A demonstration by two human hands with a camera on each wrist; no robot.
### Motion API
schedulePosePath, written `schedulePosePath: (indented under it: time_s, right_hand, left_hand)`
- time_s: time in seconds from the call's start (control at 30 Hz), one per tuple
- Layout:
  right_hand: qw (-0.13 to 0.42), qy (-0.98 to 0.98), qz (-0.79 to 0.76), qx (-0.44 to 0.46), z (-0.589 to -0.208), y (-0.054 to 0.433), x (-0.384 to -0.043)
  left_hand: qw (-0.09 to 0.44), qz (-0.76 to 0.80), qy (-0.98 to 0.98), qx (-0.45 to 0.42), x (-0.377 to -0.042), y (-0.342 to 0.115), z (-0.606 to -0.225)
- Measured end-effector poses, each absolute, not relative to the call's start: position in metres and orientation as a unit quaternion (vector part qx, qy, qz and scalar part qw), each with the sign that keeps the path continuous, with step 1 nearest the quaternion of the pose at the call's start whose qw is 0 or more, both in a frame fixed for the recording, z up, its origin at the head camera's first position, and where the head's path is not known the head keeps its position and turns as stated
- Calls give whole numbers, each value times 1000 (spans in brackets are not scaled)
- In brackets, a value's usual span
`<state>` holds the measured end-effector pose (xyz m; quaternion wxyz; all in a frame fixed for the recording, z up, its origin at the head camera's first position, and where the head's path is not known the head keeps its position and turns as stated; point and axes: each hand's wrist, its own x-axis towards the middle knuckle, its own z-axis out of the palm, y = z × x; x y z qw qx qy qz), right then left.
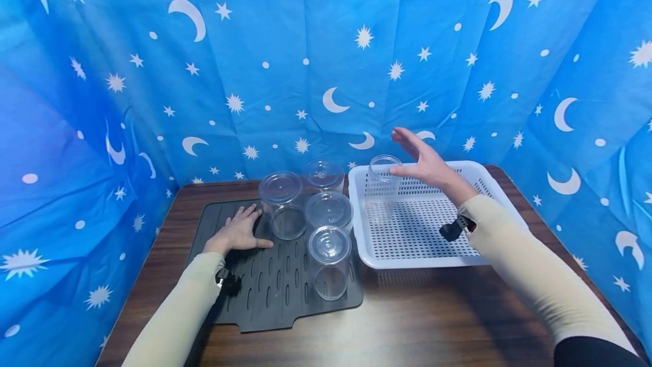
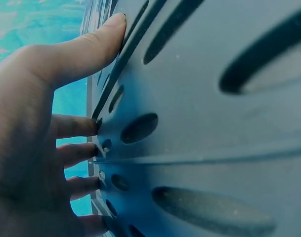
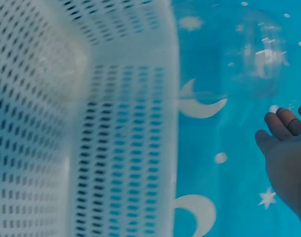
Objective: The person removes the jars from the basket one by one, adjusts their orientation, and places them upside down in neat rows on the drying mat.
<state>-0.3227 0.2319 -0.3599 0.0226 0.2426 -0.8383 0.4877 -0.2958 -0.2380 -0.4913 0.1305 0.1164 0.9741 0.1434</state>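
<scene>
My left hand [image 1: 238,234] rests with spread fingers on a dark grey slotted mat [image 1: 265,304]; the left wrist view shows its fingertips touching the mat [image 2: 204,123]. Several clear lidded jars stand on or beside the mat's right side, among them a wide jar [image 1: 282,208] near those fingers and a narrower jar [image 1: 330,265] in front. Another clear jar [image 1: 382,194] stands upright inside the left end of a white perforated basket [image 1: 428,263]. My right hand [image 1: 428,164], fingers extended, is beside this jar's top; in the right wrist view a gap separates the hand [image 3: 288,155] from the jar [image 3: 266,57].
The basket occupies the back right of the brown wooden table [image 1: 407,321]. A blue curtain [image 1: 285,89] with moons and stars hangs behind the table and along both sides. Two rear jars stand close together, including a back jar [image 1: 324,174] against the basket's left side.
</scene>
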Motion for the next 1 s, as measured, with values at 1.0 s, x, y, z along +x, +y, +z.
schedulePosePath:
  time_s: [1.0]
  right_hand:
    - [-85,-826,518,207,-443,235,-334]
  left_hand:
    - [118,146,974,127,-292,-242,-493]
